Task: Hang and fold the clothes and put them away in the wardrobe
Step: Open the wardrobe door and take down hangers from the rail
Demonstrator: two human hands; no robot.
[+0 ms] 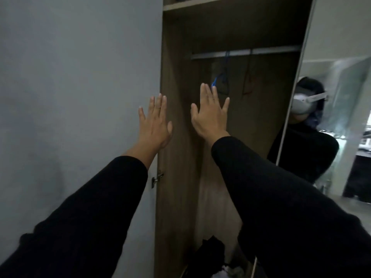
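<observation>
Neither hand holds anything: the left hand (155, 122) and the right hand (208, 115) are both raised with fingers straight and spread, backs toward the camera, in front of the open wardrobe (180, 177). The left one overlaps the wardrobe's left edge beside the grey door (80, 97); the right one is held up before the dark interior (whether either palm touches a surface I cannot tell).

Behind the right hand a rail (246, 53) crosses the compartment, with a blue hanger (221, 81) and a darker hanger (248, 81) on it, both bare. Clothes (212, 251) lie in a dark heap at the bottom of the wardrobe, with something pale among them, so nothing looks hung or folded yet.

The risks, as I judge them, come from the tight space. Reaching in for a hanger with spread fingers could knock the neighbouring one off the rail. The mirror door (297, 97) at the right stands close to the right sleeve (271, 187), and an elbow swung wide could bump it. Pulling one garment from the heap may drag others out onto the floor.
</observation>
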